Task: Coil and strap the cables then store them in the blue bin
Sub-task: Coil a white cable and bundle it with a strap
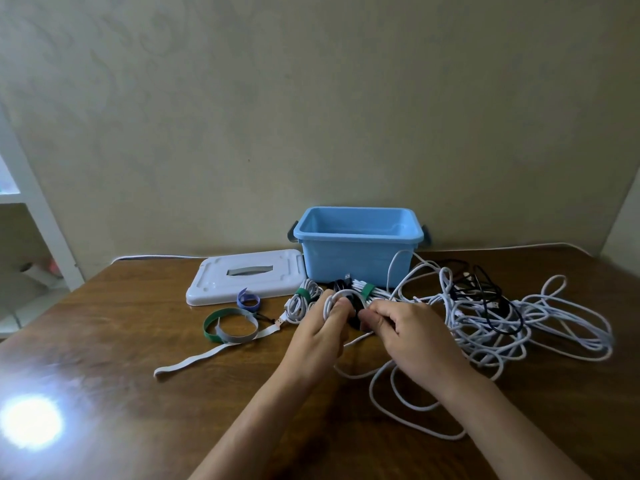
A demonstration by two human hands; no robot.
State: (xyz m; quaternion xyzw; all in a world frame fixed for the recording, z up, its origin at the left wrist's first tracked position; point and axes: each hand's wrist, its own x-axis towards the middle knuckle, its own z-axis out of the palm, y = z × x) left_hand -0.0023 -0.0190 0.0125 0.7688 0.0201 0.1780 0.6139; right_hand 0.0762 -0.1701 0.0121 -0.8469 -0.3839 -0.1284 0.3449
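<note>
Both hands meet at mid-tabletop: the left hand (320, 329) has a grip on a small white cable coil (337, 299), the right hand (412, 332) pinches its loose run, which trails rightward. The blue bin (358, 252) stands straight beyond, open.

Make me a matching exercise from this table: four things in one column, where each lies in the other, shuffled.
Things:
1. blue bin
2. white lid
3. tangled cables
4. green strap loop

Places:
A. flat on the table, left of the bin
B. at the back, against the wall
C. loose heap on the right
D. near side of the lid, by a grey strap

Pairs: 1-B, 2-A, 3-C, 4-D
</note>
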